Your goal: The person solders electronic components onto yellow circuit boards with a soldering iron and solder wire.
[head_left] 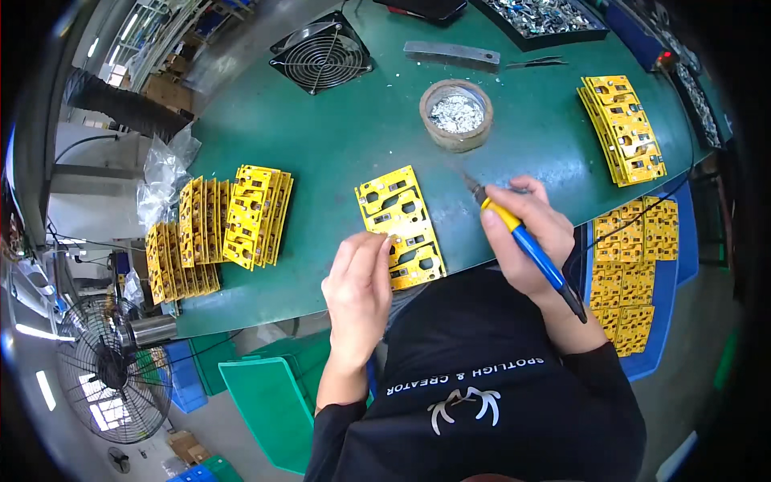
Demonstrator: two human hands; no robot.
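Observation:
A yellow circuit board (393, 207) with cut-outs and small parts lies on the green table near its front edge. My left hand (358, 277) is over the board's left side, thumb and fingertips pinched together; what they hold, if anything, is too small to make out. In my right hand (534, 233), to the right of the board, is a soldering iron (526, 245) with a blue handle and yellow collar. Its tip points up and left, apart from the board. Beyond them stands a round brown tub (432, 128) holding whitish bits.
Stacked yellow boards stand at left (250, 217) and far right (622, 132). More boards fill a blue bin (642, 365) below the right edge. Along the back are a small black fan (323, 58), a metal bar (451, 55), tweezers (536, 62) and a black tray (562, 40) of parts.

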